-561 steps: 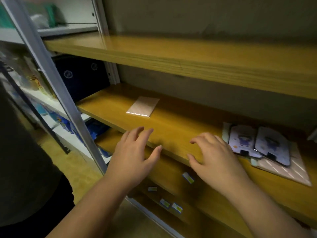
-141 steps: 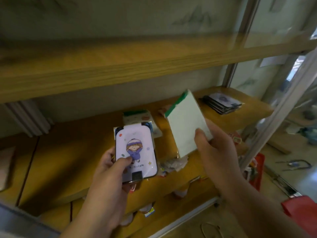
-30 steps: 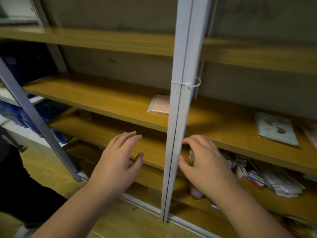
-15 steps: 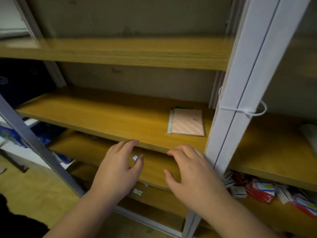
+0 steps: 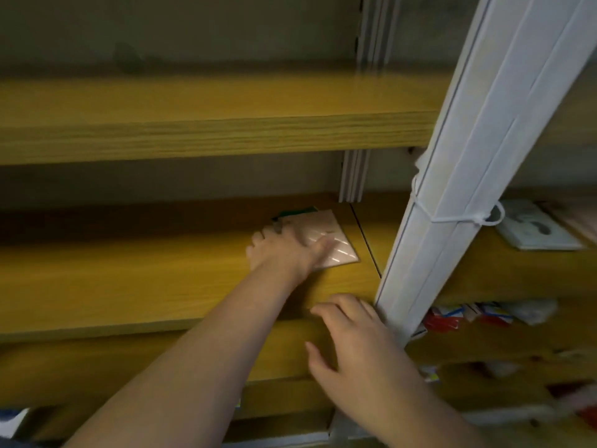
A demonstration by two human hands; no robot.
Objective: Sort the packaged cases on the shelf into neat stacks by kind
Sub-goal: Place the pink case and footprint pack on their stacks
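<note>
Since half a second ago my left hand (image 5: pixel 284 250) has gone from the shelf edge up onto the pink case (image 5: pixel 329 244) in the centre of the frame; the view has also swung left, so the white post (image 5: pixel 468 189) now slants across the right side. The left hand lies over the case's left half, thumb on its striped face; I cannot tell whether the fingers curl round its far edge. A green-edged pack (image 5: pixel 297 212) peeks out from under the case's top corner. Both lie on the middle shelf (image 5: pixel 129 270). My right hand (image 5: pixel 352 344) hovers at lower centre, fingers spread and relaxed, holding nothing. At the right edge, past the post, a pale case (image 5: pixel 536 231) lies flat on the same level. Below it, the lower shelf (image 5: pixel 484 344) holds a jumble of small red and white packets (image 5: pixel 468 315).
</note>
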